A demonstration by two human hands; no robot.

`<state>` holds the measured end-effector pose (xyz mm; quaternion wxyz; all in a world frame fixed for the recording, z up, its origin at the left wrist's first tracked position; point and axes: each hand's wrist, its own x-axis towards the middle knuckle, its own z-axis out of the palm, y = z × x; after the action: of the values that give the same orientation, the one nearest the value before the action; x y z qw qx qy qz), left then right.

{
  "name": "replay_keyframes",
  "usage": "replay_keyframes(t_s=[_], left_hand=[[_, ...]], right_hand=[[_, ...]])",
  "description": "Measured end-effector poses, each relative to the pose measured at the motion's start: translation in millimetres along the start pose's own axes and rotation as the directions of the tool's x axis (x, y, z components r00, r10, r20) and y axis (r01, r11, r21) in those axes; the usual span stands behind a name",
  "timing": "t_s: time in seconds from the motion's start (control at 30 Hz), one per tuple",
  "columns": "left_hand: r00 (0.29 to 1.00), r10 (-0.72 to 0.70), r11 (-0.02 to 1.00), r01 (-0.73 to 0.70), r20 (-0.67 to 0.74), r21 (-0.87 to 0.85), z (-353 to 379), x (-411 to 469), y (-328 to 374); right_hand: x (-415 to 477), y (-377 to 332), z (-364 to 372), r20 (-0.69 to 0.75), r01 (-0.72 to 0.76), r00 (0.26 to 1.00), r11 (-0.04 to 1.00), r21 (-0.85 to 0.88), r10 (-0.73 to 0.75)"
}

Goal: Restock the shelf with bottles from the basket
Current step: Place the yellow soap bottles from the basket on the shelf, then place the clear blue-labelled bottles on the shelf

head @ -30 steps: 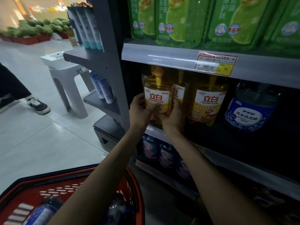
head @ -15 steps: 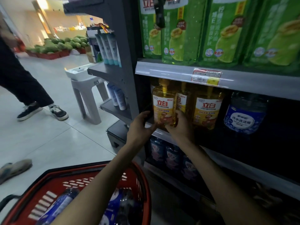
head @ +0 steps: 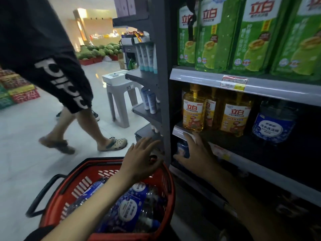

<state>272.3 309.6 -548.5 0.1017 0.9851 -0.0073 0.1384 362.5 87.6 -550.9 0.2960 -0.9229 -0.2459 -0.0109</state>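
Two arms in shot, both bare along the forearm. The left hand [head: 140, 160] is bare, with slim fingers and short nails. At the near left corner sits a dark sleeve [head: 39, 232], black by the look of it, ending around the elbow. The right hand [head: 196, 153] is bare too. Its forearm runs into shadow at the near right, so any sleeve there can't be made out.

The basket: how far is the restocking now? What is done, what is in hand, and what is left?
Done: yellow bottles stand on the middle shelf, at its left end. In hand: nothing; the left hand is open above the far rim of the basket, and the right hand is open in front of the shelf edge. Left: several blue-labelled bottles lie in the basket.
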Motion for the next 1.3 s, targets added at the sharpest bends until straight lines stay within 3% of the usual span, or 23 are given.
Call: replay_keyframes(t_s=[0.23, 0.47, 0.7, 0.83, 1.07, 1.3], left_hand=[[0.988, -0.128, 0.986, 0.117, 0.082, 0.12, 10, -73, -55], [0.943, -0.318, 0.923, 0.283, 0.101, 0.262, 29, -140, -135], [0.731, -0.68, 0.707, 0.636, 0.052, 0.309, 50, -203, -186], [0.617, -0.786, 0.602, 0.75, 0.036, 0.275, 68, -219, -192], [0.648, -0.76, 0.627, 0.751, -0.046, 0.205, 71, -217, -195], [0.707, -0.706, 0.695, 0.704, -0.045, 0.146, 71, -202, -187]], right_hand=[[-20, -35, 47, 0.225, 0.106, 0.972, 0.975, -0.194, -0.06], [-42, -35, 106, 0.515, 0.302, 0.852, 0.896, -0.326, -0.1], [-36, 1, 156, 0.603, 0.437, 0.785, 0.818, -0.375, -0.143], [-28, 31, 163, 0.591, 0.6, 0.739, 0.715, -0.358, -0.324], [-34, 33, 153, 0.593, 0.648, 0.73, 0.619, -0.444, -0.339], [-54, 41, 144, 0.584, 0.595, 0.762, 0.661, -0.457, -0.282]])
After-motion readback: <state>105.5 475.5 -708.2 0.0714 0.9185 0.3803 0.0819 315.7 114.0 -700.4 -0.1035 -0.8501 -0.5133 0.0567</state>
